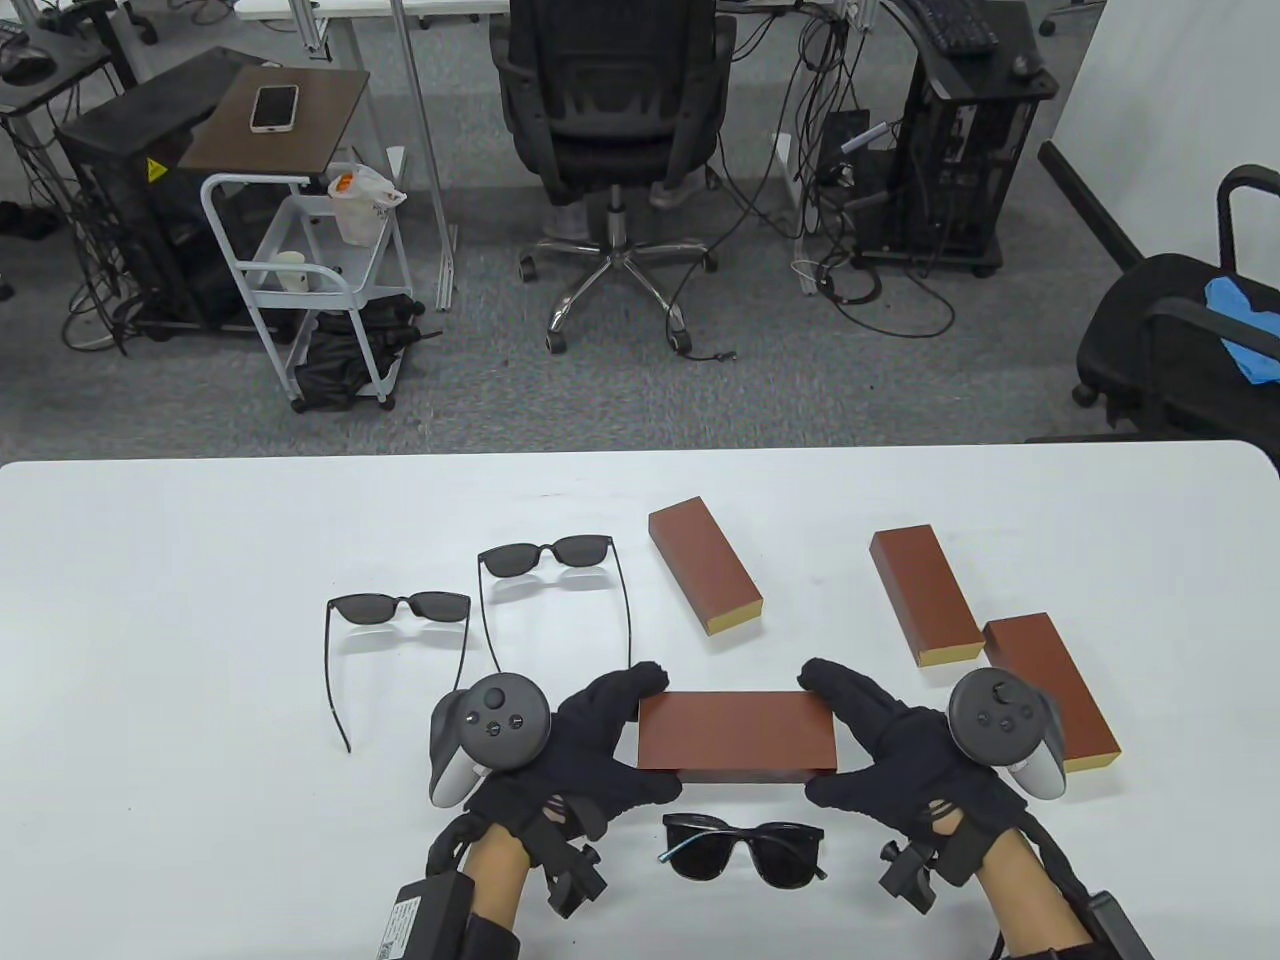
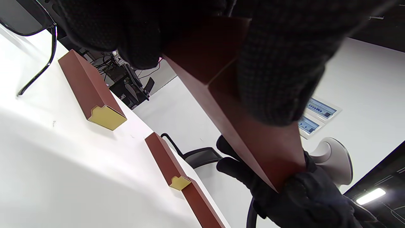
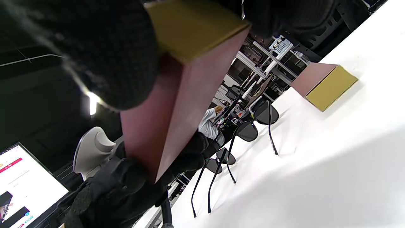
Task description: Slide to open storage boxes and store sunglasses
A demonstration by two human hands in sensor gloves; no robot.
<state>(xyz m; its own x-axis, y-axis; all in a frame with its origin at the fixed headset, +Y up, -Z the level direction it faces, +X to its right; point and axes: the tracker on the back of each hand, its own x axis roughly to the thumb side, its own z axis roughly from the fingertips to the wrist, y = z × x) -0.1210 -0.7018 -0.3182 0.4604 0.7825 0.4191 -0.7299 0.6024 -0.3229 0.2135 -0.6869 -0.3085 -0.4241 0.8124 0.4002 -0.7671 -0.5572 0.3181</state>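
Folded black sunglasses (image 1: 743, 848) are lying nearest, between the wrists. Just beyond them, the left hand (image 1: 585, 745) and right hand (image 1: 880, 745) are gripping opposite ends of a smooth brown rectangular box (image 1: 737, 732), its long axis running hand to hand, raised off the table (image 1: 200, 800). The right wrist view alone is showing its gold end face. Farther out, three matching boxes (image 1: 704, 565) and two open sunglasses (image 1: 400, 607) are lying.

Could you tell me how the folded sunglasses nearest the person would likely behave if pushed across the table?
The folded sunglasses would probably slide easily: the white table looks smooth and the frame looks thin and light. With the arms tucked in, they seem compact and unlikely to tip. The dark lenses could scratch, so a gentle push seems wiser.
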